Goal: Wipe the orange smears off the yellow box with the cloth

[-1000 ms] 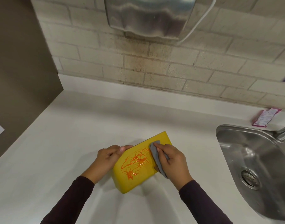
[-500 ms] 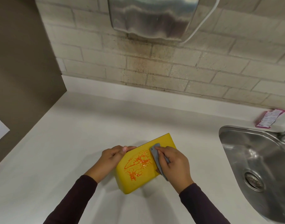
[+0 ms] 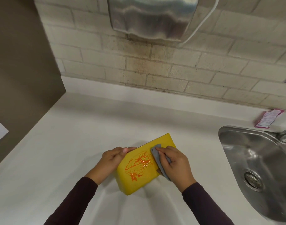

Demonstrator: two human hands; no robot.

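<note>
A yellow box [image 3: 132,182] lies on the white counter, its top face toward me, with a web of glossy orange smears [image 3: 139,164] across the middle. My left hand [image 3: 112,159] grips the box's left edge, thumb on the top corner. My right hand [image 3: 174,163] presses a folded grey cloth [image 3: 156,155] flat on the box's right part, just right of the smears. The cloth's lower end hangs past the box's right edge under my palm.
A steel sink [image 3: 259,166] is set into the counter [image 3: 66,151] at the right, its tap at the frame edge. A pink packet [image 3: 267,120] lies behind the sink. A metal dryer [image 3: 153,18] hangs on the brick wall. A brown panel [image 3: 20,78] borders the left.
The view has shifted slightly; both hands and the box keep almost the same pose. The cloth stays at the right side of the smears, which look unchanged.
</note>
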